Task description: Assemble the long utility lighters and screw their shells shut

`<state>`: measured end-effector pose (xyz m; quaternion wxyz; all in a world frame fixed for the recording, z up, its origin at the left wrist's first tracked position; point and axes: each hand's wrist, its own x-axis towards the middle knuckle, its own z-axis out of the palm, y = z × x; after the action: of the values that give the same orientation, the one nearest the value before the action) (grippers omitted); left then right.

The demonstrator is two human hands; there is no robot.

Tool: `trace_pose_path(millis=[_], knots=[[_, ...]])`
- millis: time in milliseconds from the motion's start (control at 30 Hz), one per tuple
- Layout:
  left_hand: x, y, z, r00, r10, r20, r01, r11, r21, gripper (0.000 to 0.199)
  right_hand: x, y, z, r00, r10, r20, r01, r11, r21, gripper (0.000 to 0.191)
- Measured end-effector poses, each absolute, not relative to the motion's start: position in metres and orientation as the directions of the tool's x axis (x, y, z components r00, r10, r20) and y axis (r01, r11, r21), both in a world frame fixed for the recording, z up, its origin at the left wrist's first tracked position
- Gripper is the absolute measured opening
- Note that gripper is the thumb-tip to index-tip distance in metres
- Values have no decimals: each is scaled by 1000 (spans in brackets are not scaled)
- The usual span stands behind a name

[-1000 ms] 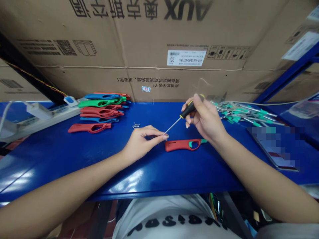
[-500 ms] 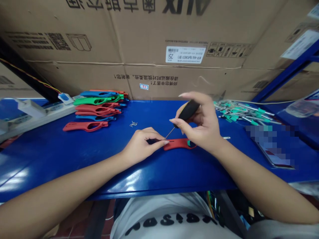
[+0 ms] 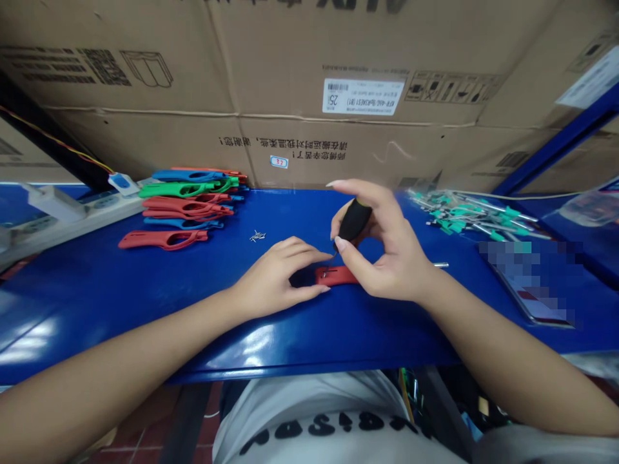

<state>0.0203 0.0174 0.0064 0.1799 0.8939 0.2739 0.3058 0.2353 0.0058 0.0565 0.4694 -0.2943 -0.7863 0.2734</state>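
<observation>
A black-handled screwdriver (image 3: 355,220) is gripped in my right hand (image 3: 394,258), slanting down to the left. Its thin shaft reaches the left end of a red plastic lighter casing (image 3: 338,276), where a small screw (image 3: 325,274) shows. The casing lies flat on the blue table, its right part hidden behind my right hand. A metal tube end (image 3: 441,265) shows beyond that wrist. My left hand (image 3: 275,277) rests around the casing's left end, thumb on the near side and forefinger on the far side, spread apart. Loose screws (image 3: 257,236) lie in a small heap beyond it.
Red, green and blue lighter casings (image 3: 186,206) are stacked at the left, beside a white power strip (image 3: 104,209). Metal tubes with teal parts (image 3: 478,216) are piled at the right. A phone (image 3: 532,290) lies nearer. A large cardboard box (image 3: 285,77) stands behind the table.
My left thumb and forefinger have parted from their pinch at the casing's end, uncovering the screw. My right hand has moved slightly left, with the screwdriver held more upright.
</observation>
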Motion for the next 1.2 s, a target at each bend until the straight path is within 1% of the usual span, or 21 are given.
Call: trace_pose_path(millis=[67,133,267,433,567,733,933,1200], knots=[[19,19,4,698,595,399,416,-790,450,41,235,6,55,-391,714,580,216,684,-696,54],[19,20,3,715,594,368,423,-787,449,41,235,6,53,-401,704,586,225,695,-682,53],[18,21,1,743,571,349,405,-799,445,36,235,6,52,-412,693,592,223,707,-672,54],[18,22,1,765,557,324,398,-804,441,25,234,6,51,-427,682,594,221,715,-663,54],[18,23,1,760,565,321,406,-798,446,23,234,5,50,-400,693,600,211,706,-676,54],[18,23,0,758,567,323,406,-797,448,23,235,6,49,-443,626,642,232,772,-592,57],[17,24,-3,761,557,334,400,-807,434,29,236,9,46,-518,494,698,210,865,-456,55],[16,24,-4,764,556,328,402,-808,431,27,236,10,46,-547,485,682,240,871,-427,56]])
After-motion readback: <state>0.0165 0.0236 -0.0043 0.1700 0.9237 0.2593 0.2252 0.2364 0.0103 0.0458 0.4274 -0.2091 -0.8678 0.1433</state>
